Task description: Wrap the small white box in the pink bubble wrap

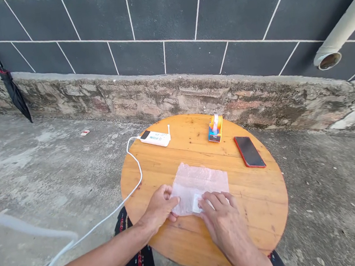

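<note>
A pinkish, translucent sheet of bubble wrap (pixel 207 179) lies on the round wooden table, with its near part looking doubled over. My left hand (pixel 161 205) pinches the sheet's left edge between thumb and fingers. A small white square item (pixel 196 203) rests at the near part of the wrap; whether it is under a layer is hard to tell. My right hand (pixel 221 214) has its bent fingers closed over the right side of that item, and hides part of it.
On the wooden table (pixel 259 202), a white device (pixel 156 138) with a white cable (pixel 141 170) sits back left. A tape dispenser (pixel 215 129) stands at the back, and a red-edged phone (pixel 250 152) lies right. A black umbrella (pixel 15 92) leans against the wall ledge.
</note>
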A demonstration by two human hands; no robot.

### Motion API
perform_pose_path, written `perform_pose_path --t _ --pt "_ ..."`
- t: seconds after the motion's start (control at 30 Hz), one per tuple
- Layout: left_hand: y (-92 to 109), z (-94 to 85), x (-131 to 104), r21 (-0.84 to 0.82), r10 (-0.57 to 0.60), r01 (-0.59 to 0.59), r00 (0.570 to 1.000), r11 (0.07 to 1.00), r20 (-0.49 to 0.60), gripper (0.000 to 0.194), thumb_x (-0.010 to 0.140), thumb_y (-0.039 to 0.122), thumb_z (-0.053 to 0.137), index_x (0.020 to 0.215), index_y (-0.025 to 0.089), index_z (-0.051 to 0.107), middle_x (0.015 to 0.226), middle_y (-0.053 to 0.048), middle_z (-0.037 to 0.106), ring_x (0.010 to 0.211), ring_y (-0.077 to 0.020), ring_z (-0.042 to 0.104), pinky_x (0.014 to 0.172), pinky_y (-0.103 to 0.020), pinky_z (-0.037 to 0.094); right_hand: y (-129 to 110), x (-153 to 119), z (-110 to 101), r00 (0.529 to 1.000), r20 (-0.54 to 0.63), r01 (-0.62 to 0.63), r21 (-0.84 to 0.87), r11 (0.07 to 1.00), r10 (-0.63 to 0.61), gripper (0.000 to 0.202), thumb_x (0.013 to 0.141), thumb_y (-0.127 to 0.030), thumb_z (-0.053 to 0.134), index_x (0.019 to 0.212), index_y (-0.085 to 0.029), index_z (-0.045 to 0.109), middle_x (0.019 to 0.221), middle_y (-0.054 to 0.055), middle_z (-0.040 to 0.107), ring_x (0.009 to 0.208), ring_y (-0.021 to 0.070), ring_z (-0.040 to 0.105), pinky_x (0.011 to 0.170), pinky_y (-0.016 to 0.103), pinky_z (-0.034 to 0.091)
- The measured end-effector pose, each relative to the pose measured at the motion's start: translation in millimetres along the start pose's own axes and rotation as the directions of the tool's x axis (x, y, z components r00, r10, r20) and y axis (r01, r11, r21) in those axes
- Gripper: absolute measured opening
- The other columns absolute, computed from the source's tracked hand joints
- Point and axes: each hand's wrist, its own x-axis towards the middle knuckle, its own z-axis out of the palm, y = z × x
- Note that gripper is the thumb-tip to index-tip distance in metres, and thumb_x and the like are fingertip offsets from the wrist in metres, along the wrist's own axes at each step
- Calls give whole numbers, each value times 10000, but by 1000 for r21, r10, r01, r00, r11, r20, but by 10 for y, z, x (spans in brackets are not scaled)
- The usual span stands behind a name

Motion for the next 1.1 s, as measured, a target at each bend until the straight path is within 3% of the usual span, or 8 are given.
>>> perform_pose_path --t 0.13,0.2,0.3,0.43,0.87,1.0,1.1 --pt "-29 5 -56 -20 -21 20 999 1000 -39 641 707 344 691 1242 166 386 675 49 581 435 -88 565 363 -176 451 13 6 7 1000 -13 8 12 1000 -8 215 797 -98 597 971 -223 618 1039 30 662 948 237 577 904 426 324" --pt "-30 -14 -76 -8 -34 34 999 999 -17 592 694 341 696 1195 142 450 676 31 593 429 -87 550 341 -171 424 16 8 12 1000 -14 12 14 1000 -12 215 800 -101 597 975 -223 622 1042 31 666 955 243 576 903 427 322" --pt "-4 -40 -77 25 -48 47 998 999 44 331 670 312 693 908 100 599 586 17 585 380 -75 490 304 -164 366 20 10 16 1000 -15 22 16 1000 -22 216 804 -100 590 979 -221 627 1054 38 668 962 248 576 906 426 321" --pt "41 -36 -64 38 -24 21 997 999 77 170 666 268 658 705 111 607 526 18 559 400 -83 494 306 -154 341 21 12 11 999 -26 27 24 999 -27 201 813 -105 578 963 -225 634 1053 43 672 943 241 579 903 421 326" --pt "-29 263 17 -137 108 -95 990 986 87 219 696 363 590 682 170 487 512 16 565 411 -102 520 326 -165 367 -13 72 -57 998 53 36 -45 998 -33 230 785 -93 615 964 -236 627 1039 24 669 912 227 591 901 417 321" --pt "-54 219 27 -129 89 -77 991 989 95 259 705 405 560 775 161 507 556 17 574 417 -91 497 341 -173 394 -9 80 -43 997 74 41 -58 997 -37 221 797 -108 616 975 -239 611 1034 17 670 925 220 594 915 418 307" --pt "-46 137 41 -64 58 -48 983 997 172 325 706 432 568 854 143 547 583 14 587 393 -88 468 330 -190 393 -7 88 -40 995 85 60 -82 995 -53 228 786 -102 629 968 -237 605 1027 15 672 923 220 599 916 419 300"
